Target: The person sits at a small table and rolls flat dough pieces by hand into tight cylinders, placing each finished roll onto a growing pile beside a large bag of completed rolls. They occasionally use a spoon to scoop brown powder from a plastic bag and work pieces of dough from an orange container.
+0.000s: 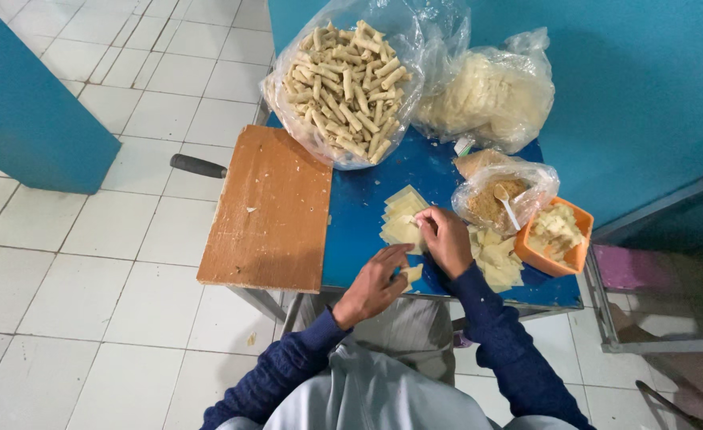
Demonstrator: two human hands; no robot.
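On the blue table (367, 199) lies a small stack of pale square dough sheets (402, 215). My right hand (447, 239) rests on the near edge of that stack, fingers curled over a sheet. My left hand (377, 280) pinches a small folded piece of dough (412, 273) at the table's front edge. Both sleeves are dark blue knit. More loose sheets (499, 259) lie to the right of my right hand.
A clear bag of rolled pastry sticks (347, 84) and a bag of pale wrappers (487, 95) stand at the back. A bag of brown filling with a spoon (499, 199) and an orange bowl (576, 255) sit right. A wooden board (268, 207) lies left, over tiled floor.
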